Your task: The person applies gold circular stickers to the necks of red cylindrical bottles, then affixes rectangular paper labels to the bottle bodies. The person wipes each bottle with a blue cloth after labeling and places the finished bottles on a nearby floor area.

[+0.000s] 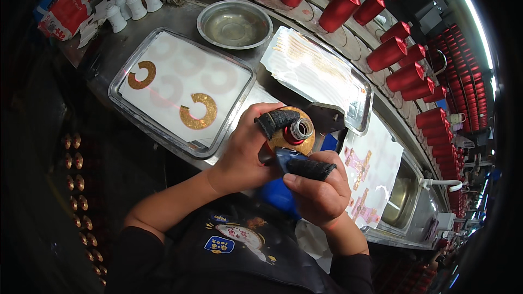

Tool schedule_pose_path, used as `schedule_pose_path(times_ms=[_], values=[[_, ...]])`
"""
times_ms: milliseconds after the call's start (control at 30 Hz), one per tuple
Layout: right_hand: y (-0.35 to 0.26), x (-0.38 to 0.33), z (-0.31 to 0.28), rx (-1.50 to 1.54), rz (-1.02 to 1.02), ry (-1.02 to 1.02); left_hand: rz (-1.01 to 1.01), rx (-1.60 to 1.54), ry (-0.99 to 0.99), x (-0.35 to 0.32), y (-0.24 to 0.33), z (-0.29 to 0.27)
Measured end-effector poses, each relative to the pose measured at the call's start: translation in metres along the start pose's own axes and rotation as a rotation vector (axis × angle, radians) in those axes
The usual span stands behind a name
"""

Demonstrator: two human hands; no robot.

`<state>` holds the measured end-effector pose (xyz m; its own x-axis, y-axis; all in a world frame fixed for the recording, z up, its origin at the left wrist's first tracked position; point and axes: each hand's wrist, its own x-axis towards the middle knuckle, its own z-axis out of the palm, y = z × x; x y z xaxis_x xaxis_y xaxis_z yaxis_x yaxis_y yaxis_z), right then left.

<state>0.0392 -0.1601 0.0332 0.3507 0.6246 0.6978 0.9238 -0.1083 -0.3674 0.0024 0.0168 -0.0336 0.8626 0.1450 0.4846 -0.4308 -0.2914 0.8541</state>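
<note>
My left hand is wrapped around a bottle with a gold shoulder, its threaded metal neck open and tilted up toward me. A black cover is on a finger of that hand, which lies over the shoulder beside the neck. My right hand, also with a black-covered finger, pinches a thin dark-blue flat piece, which looks like a scraper. Its edge rests at the near side of the gold shoulder. Most of the bottle's body is hidden beneath my hands.
Left, a metal tray holds a wet white sheet with C-shaped gold decals. Behind stands a metal bowl. Another tray bears white sheets. Pink-and-gold decal sheets lie beside a sink. Red bottles line the far side.
</note>
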Motion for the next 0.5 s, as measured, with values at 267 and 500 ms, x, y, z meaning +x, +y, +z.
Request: schedule_pose_path(times_ms=[267,500], values=[[-0.006,0.0,0.001,0.005,-0.018,-0.044,0.001,0.174,0.224,-0.014,-0.005,0.021],[-0.007,0.004,0.0,-0.055,0.053,0.122,-0.054,-0.204,-0.231,0.007,-0.017,-0.017]])
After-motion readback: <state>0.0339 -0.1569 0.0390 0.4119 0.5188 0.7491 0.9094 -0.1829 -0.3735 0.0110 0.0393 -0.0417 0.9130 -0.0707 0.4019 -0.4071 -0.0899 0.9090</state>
